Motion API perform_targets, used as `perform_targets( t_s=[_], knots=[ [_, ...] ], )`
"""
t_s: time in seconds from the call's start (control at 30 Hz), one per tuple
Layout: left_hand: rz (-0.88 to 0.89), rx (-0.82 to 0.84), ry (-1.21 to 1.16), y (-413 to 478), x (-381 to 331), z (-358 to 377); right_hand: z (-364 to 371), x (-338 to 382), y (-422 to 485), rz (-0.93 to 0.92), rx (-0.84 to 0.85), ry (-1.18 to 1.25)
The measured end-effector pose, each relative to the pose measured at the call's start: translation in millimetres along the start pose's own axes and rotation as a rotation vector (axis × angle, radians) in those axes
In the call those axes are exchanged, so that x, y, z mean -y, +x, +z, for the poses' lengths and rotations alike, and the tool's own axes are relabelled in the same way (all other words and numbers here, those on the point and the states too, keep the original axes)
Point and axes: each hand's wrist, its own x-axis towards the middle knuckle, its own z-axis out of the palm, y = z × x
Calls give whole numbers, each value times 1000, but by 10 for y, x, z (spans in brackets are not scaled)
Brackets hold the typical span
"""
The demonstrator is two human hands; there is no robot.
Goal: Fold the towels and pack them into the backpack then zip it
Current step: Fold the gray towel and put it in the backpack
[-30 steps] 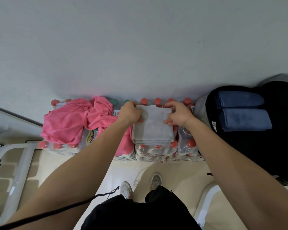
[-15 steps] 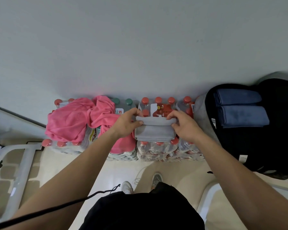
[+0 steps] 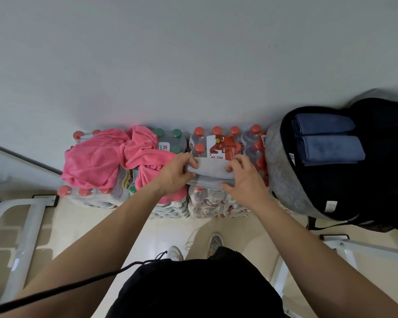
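Head view: left hand (image 3: 174, 174) and right hand (image 3: 245, 180), fingers pinching folded grey towel (image 3: 210, 174) atop bottled-water packs (image 3: 216, 203); loosened grip risks unfolding.

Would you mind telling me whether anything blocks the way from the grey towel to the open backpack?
Nothing visible does: the grey towel lies beside the open backpack, whose compartment has bare space below two blue towels.

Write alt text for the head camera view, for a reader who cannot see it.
Both hands, left hand and right hand, fold a grey towel on shrink-wrapped packs of water bottles. A crumpled pink towel lies to the left; an open backpack on the right holds two folded blue towels.
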Motion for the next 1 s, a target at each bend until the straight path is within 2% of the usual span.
perform_targets(
  t_s=[0.1,0.17,0.3,0.37,0.47,0.6,0.67,0.77,0.83,1.0],
  knots=[
    [-48,-33,-79,-15,-32,7,16,45,51,-30,-19,-67],
    [-101,-67,-121,-33,-65,9,40,45,54,-115,-68,-170],
    [-16,-89,7,-88,-92,71,103,-10,-31,-252,-73,-281],
    [36,-83,65,-111,-106,98,102,-23,-60,-201,-31,-262],
    [58,-136,219,-77,-120,156,72,27,-47,-80,-51,-82],
    [-43,-248,482,23,-253,251,0,120,112,43,11,3],
    [-108,-267,634,46,-333,316,-26,177,176,88,67,-43],
    [-150,-261,827,66,-417,437,39,287,196,111,61,-22],
    [-103,-245,849,85,-423,473,131,314,173,94,80,-35],
    [73,-82,790,59,-114,498,336,75,54,17,158,-205]
  ],
)
